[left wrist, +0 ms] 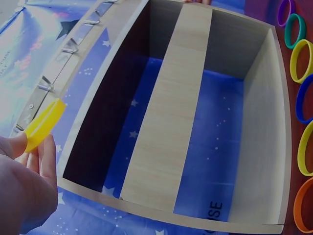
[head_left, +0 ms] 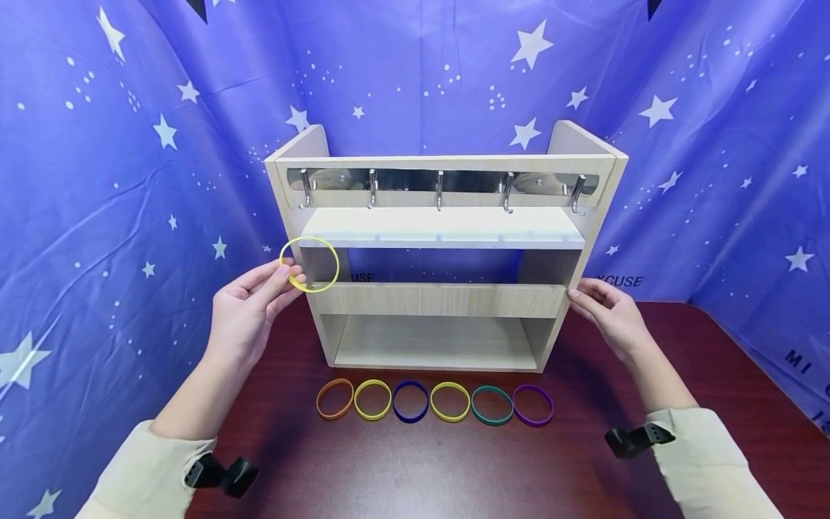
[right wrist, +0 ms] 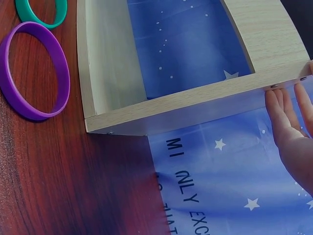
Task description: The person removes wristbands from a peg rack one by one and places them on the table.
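Note:
My left hand [head_left: 249, 306] pinches a yellow ring [head_left: 310, 264] between thumb and fingers, held upright in front of the left side of a wooden rack [head_left: 441, 299]. In the left wrist view the yellow ring [left wrist: 44, 125] shows edge-on beside my fingertips [left wrist: 46, 159], just below the metal hooks [left wrist: 68, 49]. The rack carries a row of several metal hooks [head_left: 439, 189] above a white shelf [head_left: 441, 227]. My right hand [head_left: 606, 310] rests with straight fingers against the rack's right side panel; its fingertips [right wrist: 281, 105] touch the panel edge [right wrist: 274, 78].
Several rings lie in a row on the dark red table [head_left: 454, 468] in front of the rack: orange [head_left: 335, 398], yellow [head_left: 372, 399], blue [head_left: 411, 401], yellow [head_left: 450, 401], green [head_left: 493, 404], purple [head_left: 533, 404]. A blue star-print cloth [head_left: 97, 180] surrounds the table.

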Tool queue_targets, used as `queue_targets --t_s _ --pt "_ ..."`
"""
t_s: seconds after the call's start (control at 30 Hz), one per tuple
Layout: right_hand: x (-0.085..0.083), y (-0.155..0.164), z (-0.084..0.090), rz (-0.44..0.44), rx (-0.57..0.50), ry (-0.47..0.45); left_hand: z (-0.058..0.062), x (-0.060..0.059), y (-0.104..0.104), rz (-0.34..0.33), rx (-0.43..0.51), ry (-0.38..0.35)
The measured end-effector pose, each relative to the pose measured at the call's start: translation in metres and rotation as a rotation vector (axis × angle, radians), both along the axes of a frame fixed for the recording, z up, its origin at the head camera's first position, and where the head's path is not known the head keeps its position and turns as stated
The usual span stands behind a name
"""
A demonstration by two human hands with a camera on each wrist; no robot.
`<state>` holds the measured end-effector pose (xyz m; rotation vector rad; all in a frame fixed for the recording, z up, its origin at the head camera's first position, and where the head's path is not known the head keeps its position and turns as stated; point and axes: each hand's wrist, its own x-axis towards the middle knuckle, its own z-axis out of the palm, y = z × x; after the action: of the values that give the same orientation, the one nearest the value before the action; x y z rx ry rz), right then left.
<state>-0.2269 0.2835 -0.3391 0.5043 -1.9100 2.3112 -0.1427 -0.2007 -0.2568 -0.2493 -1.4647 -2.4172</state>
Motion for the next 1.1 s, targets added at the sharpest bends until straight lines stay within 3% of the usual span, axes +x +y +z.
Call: queue_targets --t_s 0.27,0.77,1.1 --pt "0.000 0.000 0.000 0.007 -0.003 -0.001 -0.011 0.003 -0.009 -0.004 0.005 -0.041" --pt "-0.001 0.000 0.003 0.016 -0.007 0.001 -0.049 0.007 -0.019 -0.006 -0.040 -0.170" --pt "-0.001 0.000 0.006 0.011 0.009 -0.020 -0.064 0.008 -0.025 -0.007 -0.044 -0.210"
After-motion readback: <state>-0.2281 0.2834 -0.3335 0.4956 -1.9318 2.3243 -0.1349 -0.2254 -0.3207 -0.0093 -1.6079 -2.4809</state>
